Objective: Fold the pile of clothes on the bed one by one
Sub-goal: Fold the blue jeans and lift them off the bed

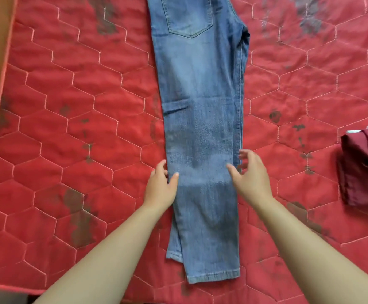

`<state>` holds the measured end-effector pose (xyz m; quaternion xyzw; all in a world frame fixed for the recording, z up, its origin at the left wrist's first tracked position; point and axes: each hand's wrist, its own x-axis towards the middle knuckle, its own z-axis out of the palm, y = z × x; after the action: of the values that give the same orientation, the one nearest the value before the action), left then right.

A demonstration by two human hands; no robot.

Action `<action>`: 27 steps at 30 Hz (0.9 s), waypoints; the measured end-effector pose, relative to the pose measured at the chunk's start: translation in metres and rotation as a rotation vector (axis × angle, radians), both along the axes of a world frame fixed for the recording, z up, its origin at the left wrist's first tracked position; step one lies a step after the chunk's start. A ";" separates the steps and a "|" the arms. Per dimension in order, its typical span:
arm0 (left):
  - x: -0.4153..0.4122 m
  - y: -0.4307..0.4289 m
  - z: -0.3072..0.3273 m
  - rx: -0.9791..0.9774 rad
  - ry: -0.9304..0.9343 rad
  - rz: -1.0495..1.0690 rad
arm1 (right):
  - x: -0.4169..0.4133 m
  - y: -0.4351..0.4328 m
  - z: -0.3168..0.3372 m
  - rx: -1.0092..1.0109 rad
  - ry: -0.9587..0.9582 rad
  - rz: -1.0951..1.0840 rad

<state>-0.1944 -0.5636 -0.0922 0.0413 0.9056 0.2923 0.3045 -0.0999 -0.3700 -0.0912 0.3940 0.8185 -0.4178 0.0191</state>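
- Head camera looks down on blue jeans (200, 119) lying flat on a red quilted bed (69, 106). They are folded lengthwise, one leg on the other, running straight away from the person.
- Nearest lie the hems (213, 275), the under leg's cuff peeking out at the jeans' left edge.
- Both bare forearms reach forward, one along each side of the jeans.
- Left hand (160, 187) straddles the jeans' left edge below the knee. Its thumb (176, 176) rests on the denim and its fingers lie on the quilt just beside the edge. The grip is apart and no cloth is lifted.
- Right hand (253, 178) is at the jeans' right edge, level with the left one. Its fingers are spread and loosely bent, with the thumb over the denim. The grip is apart and holds nothing; whether it touches the cloth cannot be told.
- Right of the jeans, well apart from them, sits a folded maroon garment (364, 167) with something white showing behind it.
- Farther along the jeans a crease crosses the knee.
- Farthest, a back pocket (189, 16) faces up.
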 end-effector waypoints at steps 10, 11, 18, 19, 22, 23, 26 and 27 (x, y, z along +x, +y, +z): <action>-0.065 0.038 -0.010 0.286 0.148 0.064 | -0.063 0.022 -0.021 0.040 -0.054 -0.021; -0.064 0.036 -0.007 0.330 0.169 0.031 | -0.058 0.024 -0.015 0.063 0.014 -0.065; -0.080 0.029 -0.015 0.192 0.086 -0.050 | -0.029 0.035 -0.002 0.111 -0.074 -0.097; -0.091 0.034 -0.017 0.171 0.116 -0.054 | -0.039 0.042 -0.006 0.131 -0.093 -0.085; -0.138 0.060 -0.023 0.170 0.169 -0.008 | -0.091 0.068 -0.013 0.176 -0.044 -0.058; -0.155 0.070 -0.025 0.166 0.178 0.002 | -0.110 0.077 -0.016 0.182 -0.043 -0.031; -0.200 0.100 -0.033 0.143 0.218 -0.011 | -0.165 0.099 -0.027 0.216 -0.054 0.021; -0.213 0.109 -0.036 0.141 0.222 -0.015 | -0.181 0.105 -0.030 0.234 -0.062 0.013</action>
<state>-0.4073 -0.4542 -0.1277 0.1016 0.9106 0.3466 0.2007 -0.2804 -0.2648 -0.1208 0.4007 0.8632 -0.3070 0.0009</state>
